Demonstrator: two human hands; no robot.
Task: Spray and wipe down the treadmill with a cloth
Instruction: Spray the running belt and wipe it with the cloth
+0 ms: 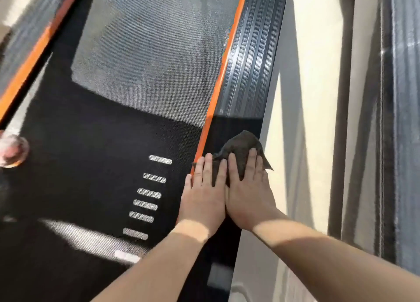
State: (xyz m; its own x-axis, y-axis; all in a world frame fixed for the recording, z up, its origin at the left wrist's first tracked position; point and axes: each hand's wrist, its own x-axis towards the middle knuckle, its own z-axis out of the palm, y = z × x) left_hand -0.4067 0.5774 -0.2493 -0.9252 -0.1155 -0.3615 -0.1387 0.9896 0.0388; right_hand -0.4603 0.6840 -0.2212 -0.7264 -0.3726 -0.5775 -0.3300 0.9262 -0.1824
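A dark grey cloth (241, 146) lies on the treadmill's ribbed right side rail (247, 74), beside the orange stripe (223, 63). My left hand (204, 192) and my right hand (248, 192) lie flat side by side on the cloth, fingers straight, pressing it onto the rail. The cloth's far end and a right corner stick out past my fingertips. The black treadmill belt (102, 154) with several white dashes runs to the left of my hands. No spray bottle is in view.
A cream floor strip (302, 97) runs along the right of the treadmill, with a dark grey frame (400, 120) further right. A blurred round pinkish object (11, 151) sits at the belt's left edge. The left rail (29, 40) has its own orange stripe.
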